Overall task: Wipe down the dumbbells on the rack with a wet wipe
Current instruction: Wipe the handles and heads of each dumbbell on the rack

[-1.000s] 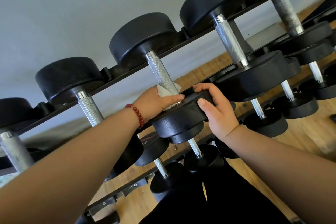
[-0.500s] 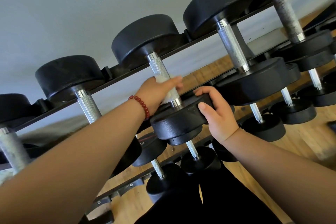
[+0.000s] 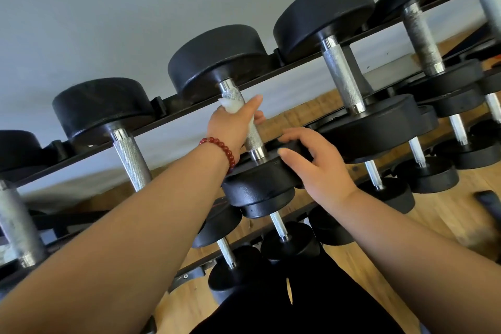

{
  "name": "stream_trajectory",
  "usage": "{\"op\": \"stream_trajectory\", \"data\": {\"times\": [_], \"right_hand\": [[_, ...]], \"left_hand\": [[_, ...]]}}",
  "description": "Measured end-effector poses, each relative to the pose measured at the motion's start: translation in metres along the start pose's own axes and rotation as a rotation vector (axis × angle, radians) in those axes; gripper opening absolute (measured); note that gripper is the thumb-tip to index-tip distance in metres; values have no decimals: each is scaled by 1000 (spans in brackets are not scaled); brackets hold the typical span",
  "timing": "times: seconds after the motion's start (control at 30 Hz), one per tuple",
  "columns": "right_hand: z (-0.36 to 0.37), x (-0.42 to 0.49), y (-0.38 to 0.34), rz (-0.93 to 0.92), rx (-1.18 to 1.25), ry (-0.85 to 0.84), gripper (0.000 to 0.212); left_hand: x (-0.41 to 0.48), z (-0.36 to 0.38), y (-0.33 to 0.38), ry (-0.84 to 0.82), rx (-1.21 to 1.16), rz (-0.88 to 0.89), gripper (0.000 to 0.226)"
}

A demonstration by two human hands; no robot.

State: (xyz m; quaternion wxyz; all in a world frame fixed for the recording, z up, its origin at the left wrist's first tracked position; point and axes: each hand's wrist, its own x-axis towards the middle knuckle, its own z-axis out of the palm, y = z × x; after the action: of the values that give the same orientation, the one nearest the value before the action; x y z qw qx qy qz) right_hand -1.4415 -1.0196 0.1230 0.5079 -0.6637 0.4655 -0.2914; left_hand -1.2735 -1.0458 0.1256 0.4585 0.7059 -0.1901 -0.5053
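- On the top tier of the rack, about mid-row, the wet wipe is bunched up white against the upper part of a dumbbell handle, just below the far head.
- The left hand is wrapped round that knurled handle with the wipe squeezed between palm and metal. The thumb lies up along the bar and a fingertip peeks out on the other side.
- Below that hand the lower stretch of handle and its shiny collar are bare.
- The right hand grips the same dumbbell's near head, fingers curled over its rim and thumb flat on the face by the collar.
- There's a red bead bracelet on the left wrist.
- 1 neighbour dumbbell sits just to the left on the same tier, and a bigger dumbbell sits to the right. All of them are black-headed and steel-handled, lying across the rails.
- Further right, another handle looks scuffed and patchy.
- The lower tiers hold smaller dumbbells, partly hidden behind the arms.
- A grey wall is behind the rack, with a wooden floor underneath and black clothing at the bottom edge.
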Motion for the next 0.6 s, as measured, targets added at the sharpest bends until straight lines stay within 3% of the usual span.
{"op": "stream_trajectory", "data": {"times": [0.13, 0.23, 0.33, 0.47, 0.6], "right_hand": [[8, 20, -22, -81, -171, -3, 16], [13, 33, -33, -129, -265, 55, 24], [18, 47, -44, -141, -296, 122, 34], [26, 65, -55, -253, -368, 181, 41], [33, 74, -60, -260, -323, 239, 43]], "left_hand": [[-13, -14, -9, -133, 485, 79, 50], [-11, -22, -2, 26, 341, 89, 68], [-16, -21, 8, 135, 250, 102, 66], [-43, -30, 7, 120, 352, 242, 18], [-60, -56, 19, 322, 302, 451, 26]]}}
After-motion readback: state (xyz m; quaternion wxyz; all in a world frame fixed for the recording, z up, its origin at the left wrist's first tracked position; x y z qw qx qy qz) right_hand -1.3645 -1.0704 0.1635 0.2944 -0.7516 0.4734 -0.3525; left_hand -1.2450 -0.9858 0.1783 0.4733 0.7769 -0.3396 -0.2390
